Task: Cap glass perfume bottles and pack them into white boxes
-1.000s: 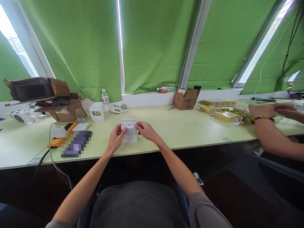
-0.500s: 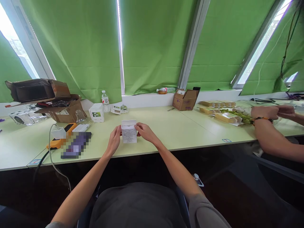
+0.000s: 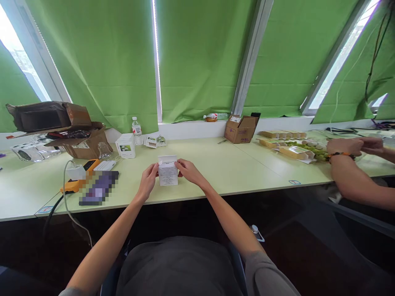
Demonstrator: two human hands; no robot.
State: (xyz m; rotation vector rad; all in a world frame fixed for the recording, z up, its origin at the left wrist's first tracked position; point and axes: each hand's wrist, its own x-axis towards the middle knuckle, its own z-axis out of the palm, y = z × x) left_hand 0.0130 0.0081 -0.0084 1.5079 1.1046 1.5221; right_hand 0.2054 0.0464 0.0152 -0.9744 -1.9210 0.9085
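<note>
A small white carton with lines of printed text stands upright on the pale table in front of me. Its top flap sticks up at the back. My left hand grips the carton's left side, thumb at the upper corner. On the opposite side my right hand holds it, with the thumb on the top right corner and the fingers behind. What is inside the carton is hidden.
Behind stand a white box, a water bottle and a brown cardboard box. At left lie a dark purple pouch-like object, an orange power strip and opened cartons. Another person's hands work at right beside yellow boxes.
My left thumb has shifted slightly onto the carton's upper left corner. The carton stays in place, held by both hands.
</note>
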